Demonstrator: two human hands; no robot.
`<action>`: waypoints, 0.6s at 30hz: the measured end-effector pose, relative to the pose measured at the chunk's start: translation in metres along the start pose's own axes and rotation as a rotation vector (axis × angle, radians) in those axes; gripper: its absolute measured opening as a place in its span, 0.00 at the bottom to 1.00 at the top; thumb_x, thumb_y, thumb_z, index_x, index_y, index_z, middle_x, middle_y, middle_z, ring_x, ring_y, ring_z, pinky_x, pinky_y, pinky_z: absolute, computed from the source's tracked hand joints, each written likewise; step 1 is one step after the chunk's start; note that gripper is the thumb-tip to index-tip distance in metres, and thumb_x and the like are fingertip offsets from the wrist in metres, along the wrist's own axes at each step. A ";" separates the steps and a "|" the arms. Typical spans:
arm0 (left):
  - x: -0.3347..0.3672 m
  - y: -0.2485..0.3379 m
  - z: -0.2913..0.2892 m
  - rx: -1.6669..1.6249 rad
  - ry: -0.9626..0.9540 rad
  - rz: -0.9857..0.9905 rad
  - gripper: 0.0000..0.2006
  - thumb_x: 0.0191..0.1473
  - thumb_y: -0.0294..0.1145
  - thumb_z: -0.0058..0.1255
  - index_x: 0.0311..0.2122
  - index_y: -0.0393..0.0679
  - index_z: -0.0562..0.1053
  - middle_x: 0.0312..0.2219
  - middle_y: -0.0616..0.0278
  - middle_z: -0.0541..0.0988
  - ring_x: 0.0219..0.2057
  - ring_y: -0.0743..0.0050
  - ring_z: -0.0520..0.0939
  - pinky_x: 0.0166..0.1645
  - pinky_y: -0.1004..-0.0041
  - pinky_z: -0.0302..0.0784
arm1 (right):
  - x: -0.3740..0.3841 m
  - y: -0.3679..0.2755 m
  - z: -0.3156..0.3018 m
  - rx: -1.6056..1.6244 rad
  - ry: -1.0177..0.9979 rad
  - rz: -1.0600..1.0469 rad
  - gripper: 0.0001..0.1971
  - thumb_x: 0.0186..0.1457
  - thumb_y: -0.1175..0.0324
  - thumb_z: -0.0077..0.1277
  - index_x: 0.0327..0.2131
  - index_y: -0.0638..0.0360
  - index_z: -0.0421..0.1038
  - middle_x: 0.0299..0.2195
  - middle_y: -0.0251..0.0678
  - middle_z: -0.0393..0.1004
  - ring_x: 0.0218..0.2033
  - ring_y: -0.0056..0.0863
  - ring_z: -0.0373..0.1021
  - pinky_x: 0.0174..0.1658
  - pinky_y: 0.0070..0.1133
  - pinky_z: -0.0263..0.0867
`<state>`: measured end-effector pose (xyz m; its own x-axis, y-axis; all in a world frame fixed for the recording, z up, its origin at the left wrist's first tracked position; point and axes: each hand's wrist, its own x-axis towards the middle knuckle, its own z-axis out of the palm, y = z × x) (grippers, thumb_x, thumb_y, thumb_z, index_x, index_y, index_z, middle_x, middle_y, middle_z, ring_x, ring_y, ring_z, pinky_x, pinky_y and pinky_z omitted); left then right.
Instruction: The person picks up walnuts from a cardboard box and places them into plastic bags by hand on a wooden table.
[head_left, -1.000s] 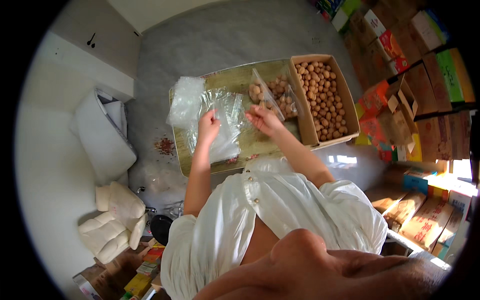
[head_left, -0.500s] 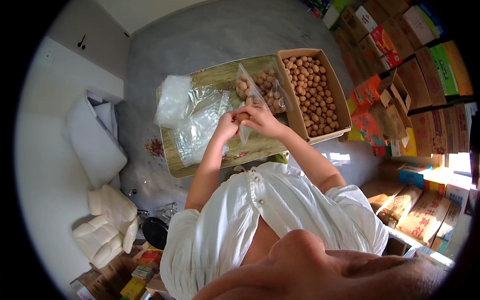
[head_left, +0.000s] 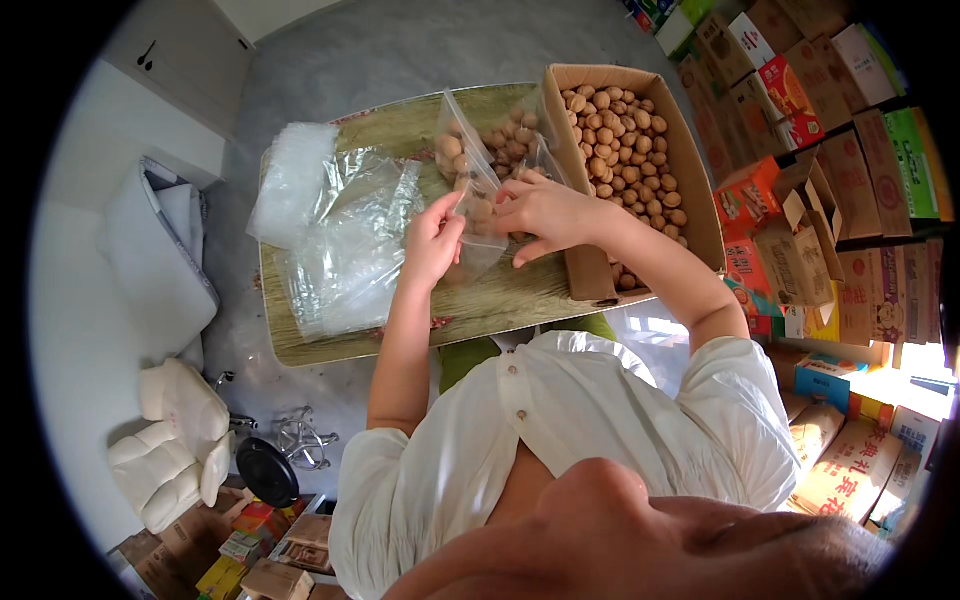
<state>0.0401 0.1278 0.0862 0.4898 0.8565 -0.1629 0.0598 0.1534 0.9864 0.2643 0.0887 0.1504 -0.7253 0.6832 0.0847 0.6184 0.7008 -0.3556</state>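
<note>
Green wood-grain tabletop [head_left: 520, 297]. Left hand [head_left: 436, 240]: fingers pinch clear plastic bag [head_left: 483, 243] between both hands, likely steadying it. Right hand [head_left: 548, 214]: fingers spread, no grip visible. Farther: round brown walnuts [head_left: 625, 150] in tan cardboard box [head_left: 590, 270] at right, presumably for reach.

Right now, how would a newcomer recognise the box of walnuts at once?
Find the greenish table near the middle. At its right end, beside the filled clear bags, stands the box. Unlike the boxes piled further right, it shows loose walnuts inside.
</note>
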 end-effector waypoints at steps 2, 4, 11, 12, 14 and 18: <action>-0.004 -0.013 0.010 -0.055 0.007 0.027 0.21 0.56 0.22 0.46 0.56 0.35 0.68 0.22 0.69 0.70 0.15 0.86 0.69 0.17 0.80 0.64 | -0.011 0.006 0.013 -0.085 0.028 -0.072 0.09 0.49 0.62 0.57 0.28 0.56 0.73 0.31 0.33 0.74 0.49 0.34 0.64 0.48 0.29 0.59; -0.011 -0.016 0.022 -0.077 0.022 0.105 0.22 0.57 0.21 0.45 0.58 0.40 0.67 0.23 0.70 0.70 0.15 0.88 0.68 0.17 0.82 0.63 | -0.016 0.007 0.020 -0.183 0.068 -0.134 0.06 0.45 0.68 0.58 0.27 0.56 0.72 0.31 0.32 0.73 0.47 0.33 0.66 0.48 0.29 0.59; -0.039 -0.004 0.068 0.567 0.301 0.840 0.18 0.61 0.26 0.45 0.57 0.46 0.68 0.35 0.59 0.73 0.27 0.79 0.73 0.31 0.78 0.71 | -0.049 -0.023 -0.008 0.014 0.061 -0.128 0.05 0.47 0.72 0.55 0.25 0.61 0.69 0.26 0.37 0.70 0.36 0.37 0.69 0.37 0.32 0.65; -0.045 -0.003 0.073 0.596 0.211 0.888 0.16 0.60 0.29 0.48 0.53 0.44 0.69 0.37 0.56 0.72 0.34 0.73 0.74 0.34 0.74 0.73 | -0.056 -0.025 -0.007 0.007 0.096 -0.134 0.05 0.48 0.73 0.54 0.26 0.62 0.69 0.24 0.39 0.69 0.32 0.39 0.70 0.32 0.31 0.66; -0.048 -0.002 0.088 0.566 0.096 1.025 0.13 0.57 0.33 0.54 0.45 0.39 0.71 0.39 0.56 0.74 0.35 0.65 0.76 0.36 0.69 0.74 | -0.065 -0.028 -0.004 -0.044 0.077 -0.117 0.05 0.49 0.73 0.54 0.26 0.61 0.68 0.24 0.40 0.70 0.30 0.40 0.70 0.31 0.32 0.66; -0.070 -0.006 0.103 0.538 0.111 0.685 0.15 0.54 0.35 0.58 0.41 0.36 0.71 0.35 0.58 0.75 0.31 0.61 0.76 0.34 0.67 0.73 | -0.077 -0.034 0.005 -0.119 0.127 -0.135 0.03 0.50 0.73 0.54 0.30 0.60 0.71 0.24 0.40 0.73 0.28 0.40 0.72 0.31 0.32 0.67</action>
<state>0.0950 0.0158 0.0941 0.4824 0.7221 0.4958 0.1992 -0.6416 0.7407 0.2973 0.0110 0.1512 -0.7645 0.5970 0.2433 0.5555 0.8015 -0.2214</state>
